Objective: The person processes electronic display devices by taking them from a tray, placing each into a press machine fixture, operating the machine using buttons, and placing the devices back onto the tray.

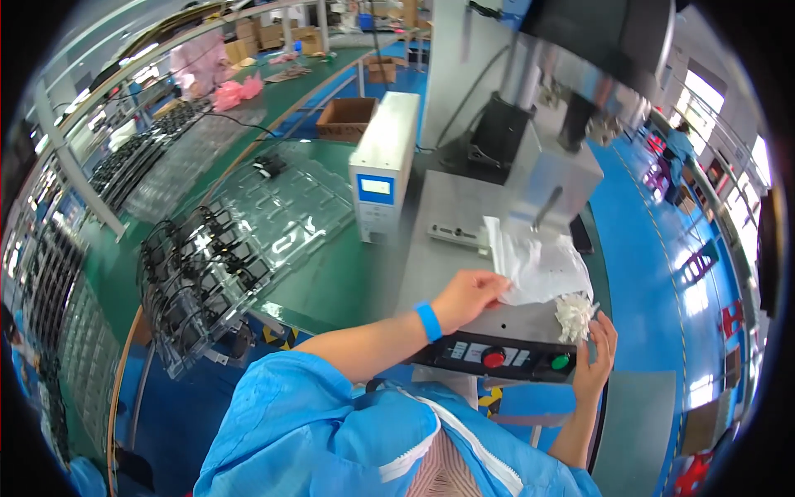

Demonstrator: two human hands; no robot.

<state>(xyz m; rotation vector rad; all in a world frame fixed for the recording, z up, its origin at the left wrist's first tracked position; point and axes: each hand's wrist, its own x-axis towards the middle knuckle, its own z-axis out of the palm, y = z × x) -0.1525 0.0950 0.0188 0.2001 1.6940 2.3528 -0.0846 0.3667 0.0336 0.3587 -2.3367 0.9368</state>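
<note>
My left hand (469, 303), with a blue band on its wrist, pinches the near left edge of a clear plastic bag (542, 269). The bag lies spread over the metal plate (451, 265) of a press machine. At the bag's near right corner sits a heap of small white parts (573, 316); whether they lie in or just outside its mouth I cannot tell. My right hand (596, 356) is cupped beside this heap at the plate's right edge, thumb and fingers apart. A metal bar fixture (455, 234) is on the plate, left of the bag.
Along the front edge runs a control panel with a red button (493, 357) and a green button (561, 361). The press head (596, 66) overhangs the plate. On the left stand a white control box (386, 166), clear trays (281, 211) and black cabled parts (207, 257).
</note>
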